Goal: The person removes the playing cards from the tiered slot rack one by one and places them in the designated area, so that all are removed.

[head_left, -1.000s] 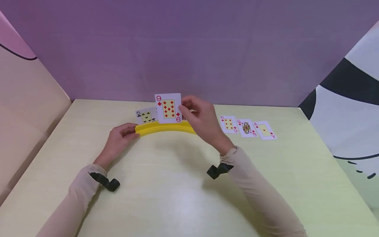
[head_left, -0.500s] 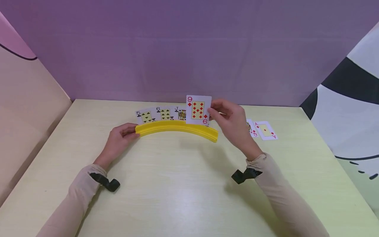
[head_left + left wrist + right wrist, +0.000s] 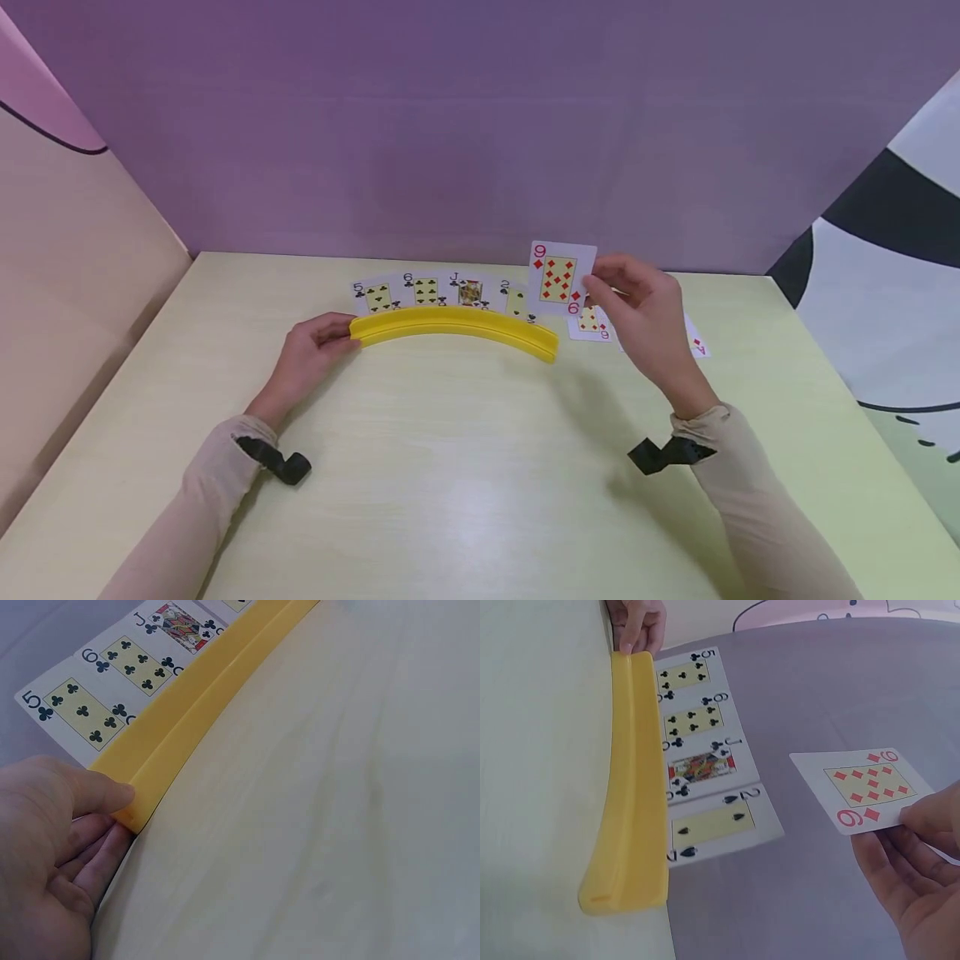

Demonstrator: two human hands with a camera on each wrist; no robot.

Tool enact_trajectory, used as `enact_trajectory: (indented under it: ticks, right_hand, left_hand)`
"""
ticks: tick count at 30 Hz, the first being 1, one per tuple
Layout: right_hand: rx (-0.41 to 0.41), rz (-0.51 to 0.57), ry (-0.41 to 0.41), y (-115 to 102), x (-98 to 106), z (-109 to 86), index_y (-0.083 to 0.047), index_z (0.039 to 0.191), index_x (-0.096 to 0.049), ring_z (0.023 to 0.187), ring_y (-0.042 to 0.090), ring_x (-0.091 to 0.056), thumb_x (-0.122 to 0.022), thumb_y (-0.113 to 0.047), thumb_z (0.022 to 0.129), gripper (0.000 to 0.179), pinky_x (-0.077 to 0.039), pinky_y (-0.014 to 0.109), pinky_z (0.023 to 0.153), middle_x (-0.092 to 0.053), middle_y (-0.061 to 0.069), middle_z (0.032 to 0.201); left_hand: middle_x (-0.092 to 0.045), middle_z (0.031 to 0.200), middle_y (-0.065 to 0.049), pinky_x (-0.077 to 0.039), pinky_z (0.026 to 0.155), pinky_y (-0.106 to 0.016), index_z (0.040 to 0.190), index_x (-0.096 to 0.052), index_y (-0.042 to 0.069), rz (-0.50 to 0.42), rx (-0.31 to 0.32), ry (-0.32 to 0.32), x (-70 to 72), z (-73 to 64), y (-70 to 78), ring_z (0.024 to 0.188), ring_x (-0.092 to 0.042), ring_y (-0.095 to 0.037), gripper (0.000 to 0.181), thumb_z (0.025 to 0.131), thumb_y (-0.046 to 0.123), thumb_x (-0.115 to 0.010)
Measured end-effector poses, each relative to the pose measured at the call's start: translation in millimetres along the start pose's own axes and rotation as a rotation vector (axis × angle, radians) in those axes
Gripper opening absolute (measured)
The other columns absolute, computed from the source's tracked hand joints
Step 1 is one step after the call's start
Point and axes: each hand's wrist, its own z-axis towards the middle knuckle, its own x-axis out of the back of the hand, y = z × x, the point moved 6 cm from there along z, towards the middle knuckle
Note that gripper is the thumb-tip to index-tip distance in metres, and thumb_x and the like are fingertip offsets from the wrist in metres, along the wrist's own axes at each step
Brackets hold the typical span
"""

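Observation:
A curved yellow playing-card holder (image 3: 453, 319) stands on the table, with my left hand (image 3: 303, 354) gripping its left end between thumb and fingers. Upright in its slot are the five of clubs (image 3: 81, 712), the six of clubs (image 3: 135, 664), the jack of clubs (image 3: 470, 292) and, at the right, the two of spades (image 3: 714, 825). My right hand (image 3: 645, 325) pinches the nine of diamonds (image 3: 558, 277) by its right edge, face toward me. That card is raised just right of the two of spades, apart from the holder in the right wrist view.
On the table behind my right hand lie a six of diamonds (image 3: 590, 325), partly covered, and a corner of the ace of diamonds (image 3: 698, 340). A purple backdrop (image 3: 480, 125) rises at the far table edge.
My right hand has carried the nine of diamonds to the right, from in front of the holder's middle to beyond the two of spades. My left hand keeps its grip on the holder.

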Motion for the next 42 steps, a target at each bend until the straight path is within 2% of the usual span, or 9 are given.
enact_trajectory:
  ticks: [6,11,18,25,31,38,42]
  right_hand:
    - [-0.009,-0.043,0.044,3.9,23.5,-2.4,0.007,0.109,-0.066,0.078,0.015,-0.067,-0.066,0.0,0.093,0.017,-0.058,0.017,0.077,-0.068,0.005,0.096]
    - [-0.021,-0.074,0.084,9.5,41.0,-3.5,0.008,0.11,-0.065,0.078,0.015,-0.067,-0.066,0.0,0.094,0.018,-0.057,0.017,0.077,-0.068,0.002,0.097]
    - [-0.061,-0.128,0.144,21.6,67.3,-5.9,0.007,0.114,-0.065,0.083,0.01,-0.068,-0.066,-0.004,0.095,0.022,-0.056,0.014,0.079,-0.069,-0.003,0.102]
    - [-0.114,-0.049,0.183,39.2,86.5,-3.6,0.008,0.113,-0.065,0.079,0.011,-0.069,-0.068,0.0,0.092,0.023,-0.058,0.016,0.073,-0.072,-0.002,0.097]
    - [-0.164,0.002,0.214,54.4,101.5,-3.9,0.007,0.114,-0.066,0.081,0.011,-0.069,-0.069,-0.001,0.092,0.024,-0.058,0.016,0.073,-0.072,-0.002,0.098]
    - [-0.209,0.156,0.274,77.0,125.0,-5.4,0.007,0.112,-0.066,0.083,0.014,-0.068,-0.07,0.001,0.09,0.023,-0.059,0.02,0.071,-0.072,0.005,0.096]
    - [-0.263,0.121,0.292,90.7,137.3,-7.4,0.004,0.115,-0.065,0.084,0.013,-0.068,-0.069,-0.001,0.091,0.024,-0.058,0.018,0.07,-0.071,0.003,0.098]
  left_hand:
    - [-0.068,0.122,-0.018,-0.054,0.086,-0.015,0.127,-0.064,0.0,0.006,0.007,-0.006,-2.6,0.6,0.5,0.11,-0.065,-0.029,0.035,0.092,0.004,-0.07]
    - [-0.068,0.122,-0.018,-0.054,0.087,-0.015,0.126,-0.064,0.0,0.009,-0.001,-0.005,-1.8,1.4,2.1,0.11,-0.065,-0.029,0.035,0.092,0.005,-0.07]
    - [-0.068,0.121,-0.017,-0.054,0.085,-0.014,0.126,-0.064,0.002,0.018,0.018,-0.007,-1.0,1.2,0.0,0.107,-0.066,-0.028,0.035,0.092,0.006,-0.071]
    - [-0.068,0.121,-0.018,-0.054,0.086,-0.015,0.126,-0.064,0.0,0.02,0.0,0.0,-1.5,1.6,0.9,0.109,-0.066,-0.028,0.035,0.092,0.004,-0.071]
    - [-0.068,0.121,-0.018,-0.054,0.086,-0.014,0.126,-0.064,0.001,0.027,-0.007,-0.005,-1.9,1.6,2.4,0.109,-0.066,-0.029,0.035,0.092,0.005,-0.07]
    - [-0.069,0.121,-0.017,-0.055,0.084,-0.014,0.126,-0.064,0.001,0.038,-0.004,0.001,-1.3,1.5,4.0,0.108,-0.066,-0.029,0.035,0.092,0.003,-0.07]
    - [-0.069,0.121,-0.018,-0.055,0.085,-0.015,0.126,-0.064,0.0,0.031,-0.009,0.004,-1.5,0.5,4.4,0.108,-0.066,-0.029,0.035,0.092,0.002,-0.07]
